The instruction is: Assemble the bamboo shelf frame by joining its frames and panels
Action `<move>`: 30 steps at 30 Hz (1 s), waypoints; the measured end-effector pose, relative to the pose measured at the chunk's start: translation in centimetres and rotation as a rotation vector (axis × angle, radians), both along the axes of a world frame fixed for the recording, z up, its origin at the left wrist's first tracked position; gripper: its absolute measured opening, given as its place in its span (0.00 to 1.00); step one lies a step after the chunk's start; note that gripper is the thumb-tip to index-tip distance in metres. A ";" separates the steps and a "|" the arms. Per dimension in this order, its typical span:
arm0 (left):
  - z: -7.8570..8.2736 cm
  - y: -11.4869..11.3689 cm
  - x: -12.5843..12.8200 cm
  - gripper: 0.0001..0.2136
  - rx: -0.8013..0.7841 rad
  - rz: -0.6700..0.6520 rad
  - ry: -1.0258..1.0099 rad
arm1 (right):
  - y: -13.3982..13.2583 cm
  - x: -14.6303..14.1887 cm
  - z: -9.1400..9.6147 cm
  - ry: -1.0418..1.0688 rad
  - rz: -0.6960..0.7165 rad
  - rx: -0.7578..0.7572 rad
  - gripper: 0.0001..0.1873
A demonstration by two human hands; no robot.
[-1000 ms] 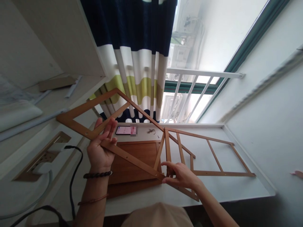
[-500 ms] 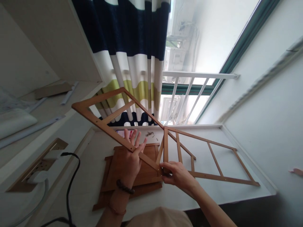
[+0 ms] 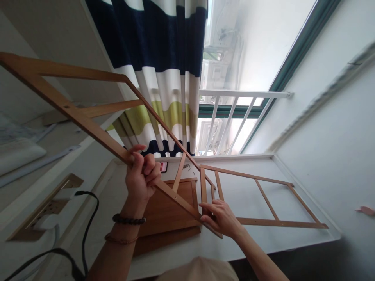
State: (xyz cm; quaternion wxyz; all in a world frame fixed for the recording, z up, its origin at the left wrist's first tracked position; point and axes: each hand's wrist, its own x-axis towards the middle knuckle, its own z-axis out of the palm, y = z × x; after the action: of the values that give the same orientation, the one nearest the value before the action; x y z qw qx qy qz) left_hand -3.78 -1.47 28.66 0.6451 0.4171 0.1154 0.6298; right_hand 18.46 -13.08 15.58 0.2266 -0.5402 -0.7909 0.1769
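Observation:
My left hand (image 3: 142,175) is closed around the long rail of a wooden ladder-like frame (image 3: 84,121), which rises steeply up and to the left over the white table (image 3: 263,238). My right hand (image 3: 220,216) pinches the joint where that raised frame meets a second wooden frame (image 3: 263,222) lying flat on the table to the right. Brown wooden panels (image 3: 164,214) are stacked on the table under the raised frame.
A phone (image 3: 163,166) and several small screws (image 3: 187,168) lie at the table's far edge by the striped curtain (image 3: 164,78). A black cable (image 3: 88,218) and a wall socket plate (image 3: 49,207) are at the left. White railing bars (image 3: 234,117) stand behind the table.
My left hand went from flat and open against the rail to gripping it. The raised frame swung much higher and toward the left. My right hand stayed at the joint.

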 end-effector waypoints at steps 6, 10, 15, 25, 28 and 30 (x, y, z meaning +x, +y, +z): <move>1.6 0.2 -1.0 0.06 0.048 -0.008 0.040 | 0.2 -0.5 -0.3 0.032 -0.019 -0.077 0.27; 4.0 0.3 -2.1 0.06 0.133 -0.005 0.120 | 1.1 -1.2 -1.7 0.014 -0.065 -0.096 0.28; 6.4 0.4 -3.0 0.07 0.148 0.038 0.136 | 2.1 -2.1 -4.8 0.006 -0.134 -0.167 0.25; 7.6 -0.6 -3.3 0.14 0.183 -0.001 0.223 | 0.0 -4.0 -10.2 -0.126 -0.297 -0.204 0.19; 8.8 -1.0 -3.5 0.20 0.205 -0.002 0.244 | 0.6 -3.7 -9.1 -0.137 -0.409 -0.086 0.18; 9.3 -0.8 -3.3 0.21 0.245 -0.041 0.259 | 1.7 -2.8 -7.8 -0.056 -0.414 -0.065 0.24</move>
State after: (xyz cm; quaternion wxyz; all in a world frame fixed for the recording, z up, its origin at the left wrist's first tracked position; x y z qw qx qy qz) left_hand -7.04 -2.25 37.97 0.5817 0.5726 0.1115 0.5669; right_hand 15.69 -11.37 7.75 0.2185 -0.7029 -0.6629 0.1369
